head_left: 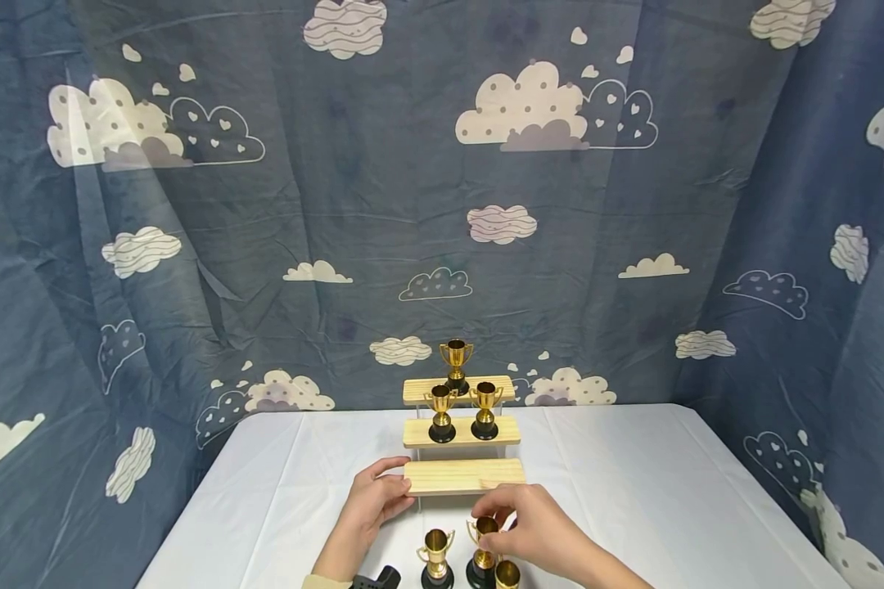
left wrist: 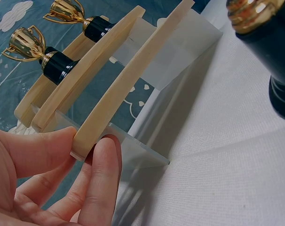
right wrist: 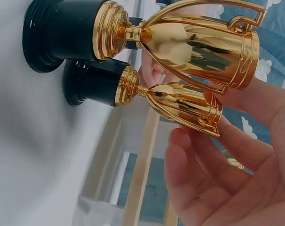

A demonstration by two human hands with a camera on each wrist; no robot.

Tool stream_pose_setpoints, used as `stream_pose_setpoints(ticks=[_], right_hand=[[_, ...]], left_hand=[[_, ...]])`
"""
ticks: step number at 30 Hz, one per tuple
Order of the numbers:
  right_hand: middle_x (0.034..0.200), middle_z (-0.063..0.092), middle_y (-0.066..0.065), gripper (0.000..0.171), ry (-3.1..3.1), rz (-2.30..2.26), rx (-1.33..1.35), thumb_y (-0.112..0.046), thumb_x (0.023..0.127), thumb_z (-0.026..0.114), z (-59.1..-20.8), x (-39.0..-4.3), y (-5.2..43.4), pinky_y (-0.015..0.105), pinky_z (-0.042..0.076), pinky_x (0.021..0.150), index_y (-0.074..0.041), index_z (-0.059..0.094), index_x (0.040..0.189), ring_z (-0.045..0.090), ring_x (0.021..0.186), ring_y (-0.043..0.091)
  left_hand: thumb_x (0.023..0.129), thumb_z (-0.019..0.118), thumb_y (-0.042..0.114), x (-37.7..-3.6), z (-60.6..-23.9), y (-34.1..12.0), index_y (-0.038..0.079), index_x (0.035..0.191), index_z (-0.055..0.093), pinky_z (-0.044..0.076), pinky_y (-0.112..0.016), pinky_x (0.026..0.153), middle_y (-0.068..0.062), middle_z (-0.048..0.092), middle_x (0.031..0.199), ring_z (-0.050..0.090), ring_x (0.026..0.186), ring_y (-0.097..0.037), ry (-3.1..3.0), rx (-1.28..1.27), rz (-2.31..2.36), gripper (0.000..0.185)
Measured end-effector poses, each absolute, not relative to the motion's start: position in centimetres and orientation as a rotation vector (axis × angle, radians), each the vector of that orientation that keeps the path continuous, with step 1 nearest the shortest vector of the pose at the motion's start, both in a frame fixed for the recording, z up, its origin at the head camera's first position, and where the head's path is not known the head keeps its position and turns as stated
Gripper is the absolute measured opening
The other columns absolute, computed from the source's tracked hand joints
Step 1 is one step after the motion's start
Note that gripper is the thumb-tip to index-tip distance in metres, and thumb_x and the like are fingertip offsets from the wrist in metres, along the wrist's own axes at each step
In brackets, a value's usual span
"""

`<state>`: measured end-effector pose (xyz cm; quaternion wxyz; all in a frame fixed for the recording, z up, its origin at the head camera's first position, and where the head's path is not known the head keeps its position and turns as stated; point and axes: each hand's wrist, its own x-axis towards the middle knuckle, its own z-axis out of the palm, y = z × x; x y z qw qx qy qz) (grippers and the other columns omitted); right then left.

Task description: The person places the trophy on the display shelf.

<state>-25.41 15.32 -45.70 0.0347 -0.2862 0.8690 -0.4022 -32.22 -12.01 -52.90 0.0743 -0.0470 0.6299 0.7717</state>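
Trophies before stepped shelf

The lowest wooden step of the three-tier riser is left bare along its top, though its left end is gripped by the left hand. The middle step is largely taken up by two gold trophies, and the top step by one at its centre. In front of the riser, passage is blocked by three trophies and the right hand. Broad open white tablecloth is found to either side.
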Motion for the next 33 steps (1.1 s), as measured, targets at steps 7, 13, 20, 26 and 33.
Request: stream_pose_setpoints(ticks=[7,13,20,26,33], right_hand=[[0.090,0.068,-0.014,0.022,2.700,-1.235,-0.894,-0.018,0.077,0.083,-45.6,-25.4,15.4,0.024,0.055,0.063,-0.021,0.077,0.098,0.062,0.078,0.007],[0.090,0.068,-0.014,0.022,2.719,-1.240,-0.872,-0.017,0.077,0.083,-45.3,-25.6,15.5,0.025,0.055,0.063,-0.022,0.077,0.098,0.063,0.078,0.008],[0.092,0.069,-0.013,0.021,2.744,-1.259,-0.875,-0.018,0.079,0.083,-44.9,-25.6,15.7,0.025,0.056,0.062,-0.022,0.076,0.099,0.063,0.078,0.008],[0.093,0.068,-0.013,0.021,2.752,-1.275,-0.861,-0.019,0.081,0.083,-44.6,-25.7,15.8,0.025,0.056,0.062,-0.023,0.076,0.100,0.062,0.078,0.008],[0.098,0.069,-0.010,0.024,2.770,-1.322,-0.854,-0.021,0.082,0.084,-44.2,-26.0,16.0,0.026,0.057,0.065,-0.021,0.075,0.104,0.063,0.080,0.011]], left_hand=[[0.083,0.067,-0.007,-32.1,-52.9,-12.0,-0.004,0.134,0.057,0.062,-0.032,0.072,-0.014,0.071,0.092,0.071,0.077,-0.019,1.888,-0.138,2.319,0.053],[0.083,0.067,-0.008,-32.0,-52.8,-12.1,-0.005,0.135,0.056,0.062,-0.032,0.072,-0.016,0.071,0.093,0.072,0.078,-0.021,1.881,-0.120,2.329,0.053],[0.083,0.068,-0.007,-32.0,-52.8,-12.2,-0.004,0.135,0.056,0.062,-0.034,0.075,-0.017,0.071,0.096,0.072,0.080,-0.021,1.880,-0.126,2.322,0.054],[0.083,0.067,-0.007,-31.8,-52.8,-12.3,-0.005,0.135,0.056,0.062,-0.033,0.075,-0.020,0.069,0.097,0.072,0.081,-0.023,1.867,-0.097,2.334,0.052],[0.083,0.068,-0.006,-32.0,-52.7,-12.1,-0.003,0.134,0.057,0.062,-0.033,0.074,-0.019,0.070,0.098,0.072,0.081,-0.022,1.877,-0.140,2.319,0.052]])
